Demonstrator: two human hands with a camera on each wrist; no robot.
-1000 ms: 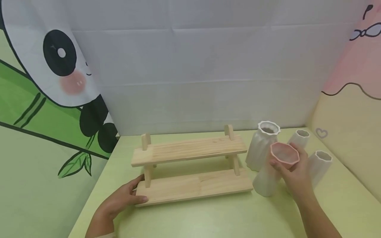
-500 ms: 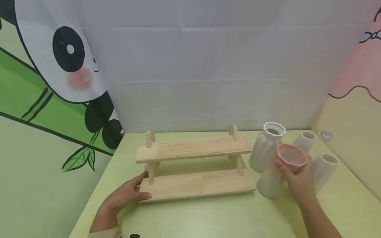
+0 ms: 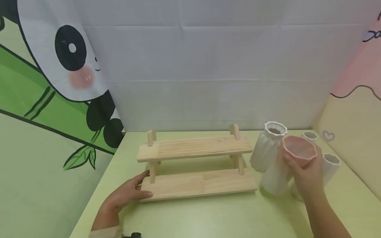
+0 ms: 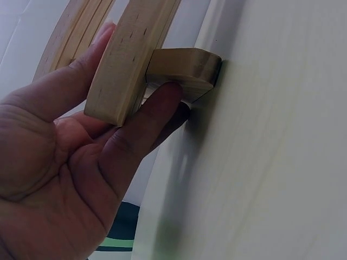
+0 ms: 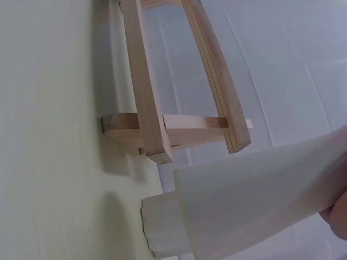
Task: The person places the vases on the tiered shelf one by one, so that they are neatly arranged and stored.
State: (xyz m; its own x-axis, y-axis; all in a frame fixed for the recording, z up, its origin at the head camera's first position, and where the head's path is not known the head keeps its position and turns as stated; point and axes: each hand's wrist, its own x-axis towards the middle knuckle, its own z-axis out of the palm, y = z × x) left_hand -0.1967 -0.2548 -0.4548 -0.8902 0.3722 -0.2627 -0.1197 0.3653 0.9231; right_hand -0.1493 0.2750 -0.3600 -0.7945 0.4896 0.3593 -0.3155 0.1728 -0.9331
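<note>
In the head view my left hand grips the left end of the two-tier wooden shelf, its thumb on top of the lower board. The left wrist view shows the fingers under that board, beside a wooden support. With my right hand I hold a vase near its pink, faceted rim; its body fades to white. The vase tilts, mouth toward me. In the right wrist view the vase's base hangs clear of the table, and little of the hand shows.
A white ribbed vase stands right of the shelf. Two slimmer white vases, one at the back and one at the right, are partly hidden by my right hand. A white sheet backs the pale green table.
My right hand has lifted the pink-rimmed vase a little, up and to the right. The left hand keeps its grip on the shelf. The head view has shifted slightly.
</note>
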